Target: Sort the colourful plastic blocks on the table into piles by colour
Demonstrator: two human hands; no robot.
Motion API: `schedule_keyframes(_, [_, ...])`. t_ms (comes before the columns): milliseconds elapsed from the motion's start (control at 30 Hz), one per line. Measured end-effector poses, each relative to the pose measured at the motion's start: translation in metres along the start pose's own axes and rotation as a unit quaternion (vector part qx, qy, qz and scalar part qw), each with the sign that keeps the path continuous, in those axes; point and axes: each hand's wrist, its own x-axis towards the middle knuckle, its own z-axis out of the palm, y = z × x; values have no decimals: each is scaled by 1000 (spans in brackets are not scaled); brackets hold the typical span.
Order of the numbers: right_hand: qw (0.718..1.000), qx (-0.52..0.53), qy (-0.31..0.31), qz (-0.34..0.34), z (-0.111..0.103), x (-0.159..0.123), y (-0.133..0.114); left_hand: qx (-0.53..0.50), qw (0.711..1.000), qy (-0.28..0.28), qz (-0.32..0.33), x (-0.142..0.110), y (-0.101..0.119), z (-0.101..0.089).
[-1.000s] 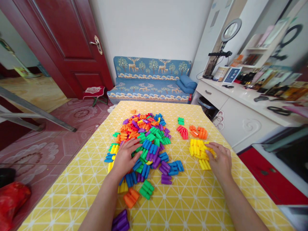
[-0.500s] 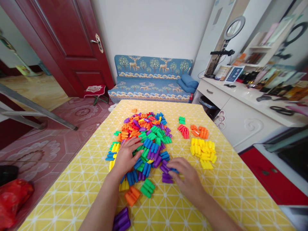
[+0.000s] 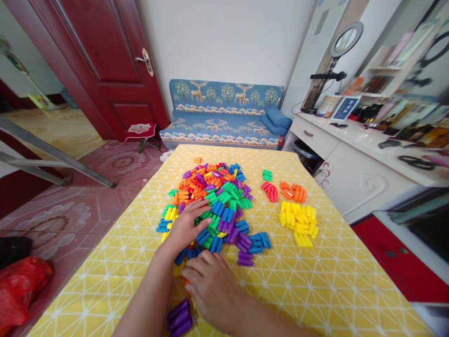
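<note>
A heap of ridged plastic tube blocks (image 3: 224, 194) in several colours lies on the table. My left hand (image 3: 187, 227) rests on its near left side, fingers spread over green and blue pieces. Close to my left forearm, my right hand (image 3: 213, 285) is bent low over the cloth, its fingers curled round an orange tube block (image 3: 187, 282), of which only a sliver shows. Whatever else lies beneath that hand is hidden. Purple tube blocks (image 3: 180, 318) lie at the near edge. Blue tube blocks (image 3: 260, 242) and a purple tube block (image 3: 245, 259) sit right of the heap.
Sorted to the right are yellow blocks (image 3: 299, 222), orange blocks (image 3: 293, 192), red blocks (image 3: 270, 191) and a green block (image 3: 267, 175). A yellow patterned cloth (image 3: 315, 290) covers the table. Beyond stand a blue sofa (image 3: 224, 122) and a white dresser (image 3: 365, 164).
My right hand has moved left and nearer, from the blue and purple blocks to the orange one. The blue blocks it covered now show on the cloth. My left hand stays on the heap.
</note>
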Motion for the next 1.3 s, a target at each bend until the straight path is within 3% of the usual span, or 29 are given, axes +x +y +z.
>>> schedule_keyframes(267, [991, -126, -11, 47, 35, 27, -24, 10, 999, -39, -11, 2, -5, -2])
schedule_keyframes(433, [976, -202, 79, 35, 62, 20, -27, 19, 999, -43, -20, 1, -4, -2])
schedule_keyframes(533, [973, -206, 105, 7, 59, 15, -24, 19, 999, -44, -21, 1, -4, -2])
schedule_keyframes(733, [990, -133, 53, -15, 20, 17, -20, 13, 997, -63, -37, 0, -6, -4])
schedule_keyframes(900, [985, 60, 139, 76, -23, 3, 6, 17, 996, -70, -44, -1, -6, -4])
schedule_keyframes(967, [953, 160, 202, 157, -42, -10, 30, 17, 996, -68, -46, -1, -6, -4])
schedule_keyframes(1067, [871, 227, 318, 299, -75, -39, 80, 13, 997, -66, -48, -1, -6, -3])
schedule_keyframes(1100, [848, 211, 359, 329, -87, -50, 98, 12, 997, -66, -49, -1, -6, -3])
schedule_keyframes(1200, [814, 119, 429, 372, -122, -86, 149, 11, 996, -64, -53, 0, -6, -2])
schedule_keyframes(1300, [805, -5, 434, 405, -144, -121, 189, 11, 996, -64, -54, 0, -5, -3])
